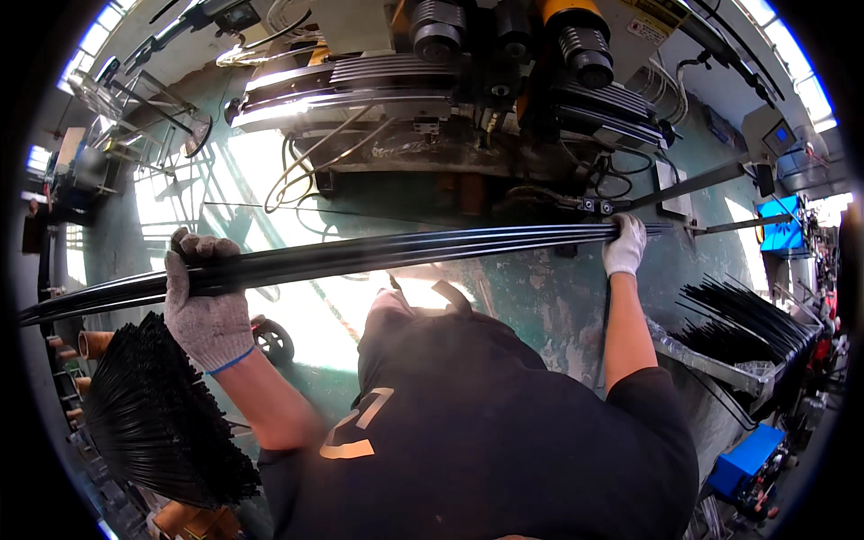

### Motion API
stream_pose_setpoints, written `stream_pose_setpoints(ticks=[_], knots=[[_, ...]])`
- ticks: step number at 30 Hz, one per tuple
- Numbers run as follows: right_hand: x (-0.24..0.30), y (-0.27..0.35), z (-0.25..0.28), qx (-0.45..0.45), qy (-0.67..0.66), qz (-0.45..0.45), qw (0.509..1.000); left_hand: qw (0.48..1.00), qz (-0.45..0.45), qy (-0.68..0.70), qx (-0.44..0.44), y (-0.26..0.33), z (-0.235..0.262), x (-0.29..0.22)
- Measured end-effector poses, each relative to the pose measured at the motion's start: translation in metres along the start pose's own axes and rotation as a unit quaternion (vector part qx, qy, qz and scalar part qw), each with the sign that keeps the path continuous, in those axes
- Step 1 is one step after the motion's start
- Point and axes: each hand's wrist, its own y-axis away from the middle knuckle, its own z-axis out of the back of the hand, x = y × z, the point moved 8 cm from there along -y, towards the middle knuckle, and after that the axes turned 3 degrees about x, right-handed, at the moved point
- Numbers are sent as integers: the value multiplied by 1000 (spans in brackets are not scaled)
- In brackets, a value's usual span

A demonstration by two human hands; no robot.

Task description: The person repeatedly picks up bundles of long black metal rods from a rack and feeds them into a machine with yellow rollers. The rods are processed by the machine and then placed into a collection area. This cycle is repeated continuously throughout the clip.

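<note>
A bundle of long, thin black rods (405,250) stretches across in front of me, its left end lower than its right. My left hand (209,288), in a pale knit glove with a blue cuff edge, is wrapped round the bundle toward its left part, thumb on the near side. Near the right end, my right hand (625,245) in a white glove is closed round the same rods. Their tips stick out a little past it. Beyond the bundle stands a machine (432,99) with ribbed rails and dark motors.
At lower left lies a large stack of black rods (162,414). More black rods (747,324) rest in a metal trough (702,360) on the right. Hoses (306,166) hang from the machine over the green floor (549,315). A blue box (749,457) is at lower right.
</note>
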Motion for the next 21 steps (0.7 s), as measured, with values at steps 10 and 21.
stream_pose_setpoints(ticks=[10, 21], knots=[[250, -54, -42, 45, -960, -250, 121, 992, 94, 6, 88, -167, 2, 76], [277, -143, -27, -168, -865, -307, 359, 969, 127, -103, 187, -348, 61, 12]])
